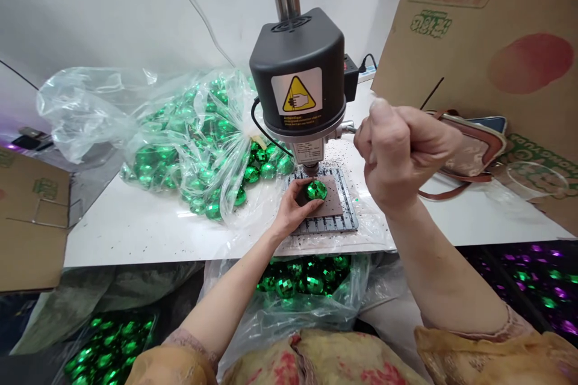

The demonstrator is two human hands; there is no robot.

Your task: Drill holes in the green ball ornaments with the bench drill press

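A small black bench drill press [298, 66] stands on the white table, with a hand-warning label on its front. Under its chuck [310, 167], my left hand [291, 210] grips a shiny green faceted ball [316, 190] between thumb and fingers. That ball rests on a flat brownish board [334, 198] laid over the slotted metal base plate [350, 219]. My right hand [395, 150] is closed in a fist at the press's right side, around the end of its feed lever [347, 128]. Most of the lever is hidden by the fingers. Dark shavings are scattered about the base.
A clear plastic bag [180, 132] of green balls lies left on the table [135, 234]. Another bag [356, 289] of them hangs below the front edge. Cardboard boxes [478, 42] flank both sides; a brown-strapped purse [474, 150] lies right. Green and purple balls [537, 277] sit lower right.
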